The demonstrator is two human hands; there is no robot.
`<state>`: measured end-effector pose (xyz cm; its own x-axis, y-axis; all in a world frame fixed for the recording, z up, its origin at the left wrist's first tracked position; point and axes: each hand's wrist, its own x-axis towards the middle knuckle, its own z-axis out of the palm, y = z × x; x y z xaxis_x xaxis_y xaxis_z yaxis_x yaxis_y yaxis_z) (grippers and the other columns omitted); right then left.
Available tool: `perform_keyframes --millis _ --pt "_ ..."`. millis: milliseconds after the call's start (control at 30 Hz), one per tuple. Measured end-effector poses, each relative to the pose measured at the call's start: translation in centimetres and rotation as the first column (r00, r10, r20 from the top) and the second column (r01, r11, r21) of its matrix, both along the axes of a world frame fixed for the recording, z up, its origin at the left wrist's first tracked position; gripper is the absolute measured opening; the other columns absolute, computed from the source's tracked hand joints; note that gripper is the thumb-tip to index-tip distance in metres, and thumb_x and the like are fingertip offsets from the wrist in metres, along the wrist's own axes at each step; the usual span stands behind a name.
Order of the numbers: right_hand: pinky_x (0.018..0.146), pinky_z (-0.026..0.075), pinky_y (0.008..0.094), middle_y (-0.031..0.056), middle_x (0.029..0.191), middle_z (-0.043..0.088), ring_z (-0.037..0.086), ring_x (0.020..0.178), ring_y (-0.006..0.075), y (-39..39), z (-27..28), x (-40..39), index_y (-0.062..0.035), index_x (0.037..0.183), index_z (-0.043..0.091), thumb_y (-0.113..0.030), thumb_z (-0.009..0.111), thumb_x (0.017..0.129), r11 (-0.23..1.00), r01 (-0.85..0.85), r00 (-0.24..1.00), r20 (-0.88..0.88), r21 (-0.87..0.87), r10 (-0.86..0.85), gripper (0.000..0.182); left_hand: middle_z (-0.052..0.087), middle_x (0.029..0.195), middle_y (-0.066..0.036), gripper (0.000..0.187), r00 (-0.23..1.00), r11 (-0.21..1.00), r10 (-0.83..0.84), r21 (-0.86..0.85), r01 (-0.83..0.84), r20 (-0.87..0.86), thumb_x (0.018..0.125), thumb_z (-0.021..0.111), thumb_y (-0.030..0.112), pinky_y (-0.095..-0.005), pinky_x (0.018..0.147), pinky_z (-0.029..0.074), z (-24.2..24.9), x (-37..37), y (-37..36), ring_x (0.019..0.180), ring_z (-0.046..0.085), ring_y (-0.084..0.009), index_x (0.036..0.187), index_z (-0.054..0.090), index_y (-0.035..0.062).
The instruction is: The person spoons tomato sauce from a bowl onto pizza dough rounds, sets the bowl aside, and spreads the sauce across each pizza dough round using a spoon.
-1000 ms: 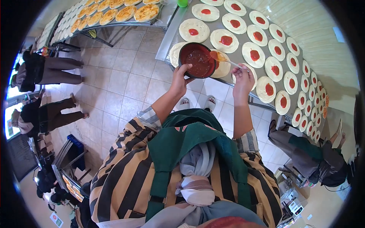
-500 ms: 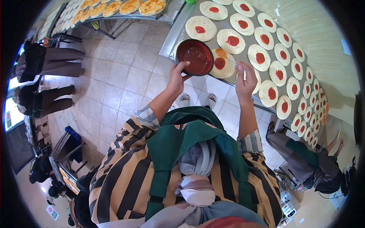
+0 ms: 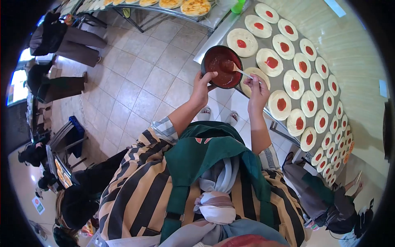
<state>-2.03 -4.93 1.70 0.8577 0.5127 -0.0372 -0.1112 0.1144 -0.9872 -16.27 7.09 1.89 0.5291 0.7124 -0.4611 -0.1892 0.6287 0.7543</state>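
My left hand (image 3: pixel 201 87) grips the rim of a dark bowl (image 3: pixel 214 80), which is red inside and holds red sauce. My right hand (image 3: pixel 258 91) is closed around the thin handle of a spoon (image 3: pixel 243 73), whose head dips into the sauce. Just beyond my right hand lies a flat dough round (image 3: pixel 256 80), partly hidden by the hand and bowl. Other dough rounds, such as the nearby one (image 3: pixel 279 104), each carry a red sauce spot at the centre. They lie in rows on a grey metal table (image 3: pixel 275 57).
A second table (image 3: pixel 168 12) at the back bears browned flatbreads (image 3: pixel 195 7). A green object (image 3: pixel 238 6) stands near the table corner. One person (image 3: pixel 321 185) is at the right, by the table's far end; others (image 3: pixel 78 43) stand at the left on the tiled floor.
The spoon has moved from over a dough round at the table edge into the bowl. My view has shifted, so the tables appear turned and moved rightward.
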Motion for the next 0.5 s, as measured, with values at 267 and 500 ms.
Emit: perform_keyframes --millis 267,500 --pt "0.073 0.054 0.0303 0.0105 0.085 0.065 0.064 0.076 0.0164 1.6 -0.8 -0.1 0.0044 0.103 0.062 -0.016 0.054 0.098 0.989 -0.016 0.987 -0.154 0.148 0.039 0.023 0.053 0.101 -0.008 0.042 0.999 0.996 0.027 -0.085 -0.024 0.032 0.078 0.066 0.026 -0.0423 0.087 0.05 -0.8 -2.1 0.9 0.096 0.055 -0.0182 0.111 0.049 0.0049" --pt "0.074 0.053 0.03 0.0111 0.087 0.064 0.063 0.078 0.0171 2.3 -0.4 0.1 0.0047 0.101 0.061 -0.012 0.052 0.097 0.991 0.062 0.986 -0.16 0.115 -0.043 0.019 0.058 0.1 -0.008 0.035 0.994 0.992 0.098 -0.078 -0.101 -0.052 0.082 0.06 0.028 -0.0452 0.091 0.046 -1.5 -3.9 1.2 0.094 0.056 -0.0191 0.109 0.053 0.0067"
